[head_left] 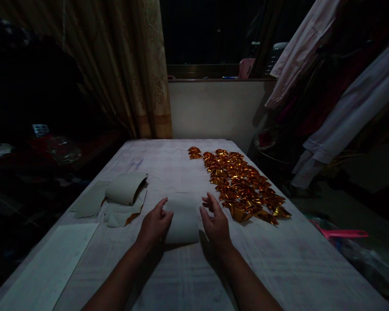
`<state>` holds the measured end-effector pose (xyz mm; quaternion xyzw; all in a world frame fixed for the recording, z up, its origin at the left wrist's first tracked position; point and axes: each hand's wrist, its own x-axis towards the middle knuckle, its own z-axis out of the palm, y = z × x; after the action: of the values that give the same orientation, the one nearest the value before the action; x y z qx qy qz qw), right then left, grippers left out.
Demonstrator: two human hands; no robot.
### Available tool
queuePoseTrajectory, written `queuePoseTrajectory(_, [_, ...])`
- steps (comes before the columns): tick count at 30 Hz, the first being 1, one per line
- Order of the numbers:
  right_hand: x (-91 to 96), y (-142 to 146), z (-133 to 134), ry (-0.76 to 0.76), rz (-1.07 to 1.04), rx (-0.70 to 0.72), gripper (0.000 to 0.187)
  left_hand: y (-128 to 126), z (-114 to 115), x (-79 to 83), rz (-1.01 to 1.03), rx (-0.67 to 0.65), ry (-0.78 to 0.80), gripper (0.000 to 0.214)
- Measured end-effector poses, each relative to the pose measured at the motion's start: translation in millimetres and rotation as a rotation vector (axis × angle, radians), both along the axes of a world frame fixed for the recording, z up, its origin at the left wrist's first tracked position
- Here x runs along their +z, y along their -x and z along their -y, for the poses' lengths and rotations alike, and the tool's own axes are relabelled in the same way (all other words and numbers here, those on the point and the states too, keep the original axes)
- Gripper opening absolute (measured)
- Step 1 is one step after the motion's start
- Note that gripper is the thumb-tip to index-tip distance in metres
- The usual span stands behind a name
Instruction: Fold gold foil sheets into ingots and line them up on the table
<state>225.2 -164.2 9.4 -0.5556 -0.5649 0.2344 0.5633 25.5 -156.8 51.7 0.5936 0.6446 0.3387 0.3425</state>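
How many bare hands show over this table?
2: the left hand by the left edge of the pale sheet, the right hand by its right edge. No others show.

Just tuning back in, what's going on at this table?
A person's left hand and right hand, both open, flank a pale, slightly curved paper sheet on the cloth-covered table; whether the left touches it is unclear. Folded gold foil pieces lie clustered farther right. More pale sheets, one strongly curled, lie to the left.
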Motion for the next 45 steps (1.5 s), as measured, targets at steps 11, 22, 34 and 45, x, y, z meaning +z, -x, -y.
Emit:
queuePoseTrajectory(11, [12.8,11.2,23.3,0.176,0.825,0.422,0.045,15.0,3.8,-18.4,-0.759,-0.156,-0.415,0.042])
queuePoseTrajectory(22, [11.9,6.3,19.9,0.222,0.846,0.497,0.082,36.4,10.7,-22.7,-0.602,-0.679,-0.383,0.058])
queuePoseTrajectory(34, [5.9,8.1,16.9,0.135,0.747,0.439,0.058,25.0,7.4,-32.6,-0.440,-0.472,-0.495,0.026])
queuePoseTrajectory(45, [-3.1,4.6,10.9,-0.118,0.591,0.390,0.018,29.3,6.2,-32.8,-0.344,-0.405,-0.408,0.034])
